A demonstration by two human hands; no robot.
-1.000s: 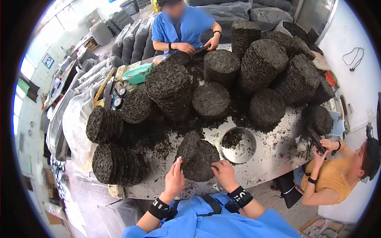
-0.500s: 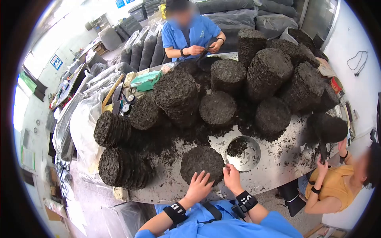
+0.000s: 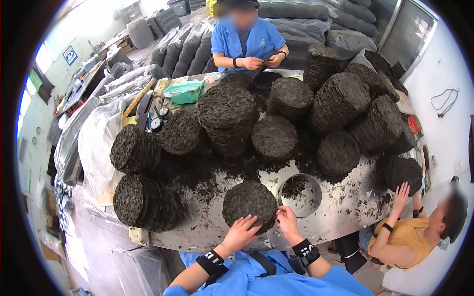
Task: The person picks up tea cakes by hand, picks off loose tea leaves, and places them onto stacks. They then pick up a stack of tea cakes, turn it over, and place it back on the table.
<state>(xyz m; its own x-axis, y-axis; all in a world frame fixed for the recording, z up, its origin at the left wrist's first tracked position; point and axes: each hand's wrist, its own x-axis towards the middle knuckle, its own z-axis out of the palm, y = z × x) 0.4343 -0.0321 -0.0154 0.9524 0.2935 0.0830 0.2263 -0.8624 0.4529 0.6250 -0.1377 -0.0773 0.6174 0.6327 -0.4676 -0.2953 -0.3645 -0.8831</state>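
Observation:
A round, dark, flaky cake, which looks like pressed dried seaweed (image 3: 250, 201), lies flat at the table's near edge. My left hand (image 3: 240, 233) rests on its near left part with the fingers stretched out over the surface. At its right rim, thumb and forefinger of my right hand (image 3: 288, 223) are pinched together; whatever is between them is too small to make out. Just beyond my right hand sits a metal ring (image 3: 316, 190) with dark crumbs inside it.
Stacks of similar cakes stand across the table (image 3: 316, 224), including one stack (image 3: 148, 202) at left. A green basket (image 3: 183, 92) and dial gauges (image 3: 157, 124) lie farther back. One co-worker (image 3: 249, 44) works opposite; another (image 3: 407, 237), at right, touches a dark stack (image 3: 402, 173).
My left hand stays on the cake and my right hand stays at its rim. The co-worker at right has lowered a dark cake onto the table edge. The view has shifted slightly.

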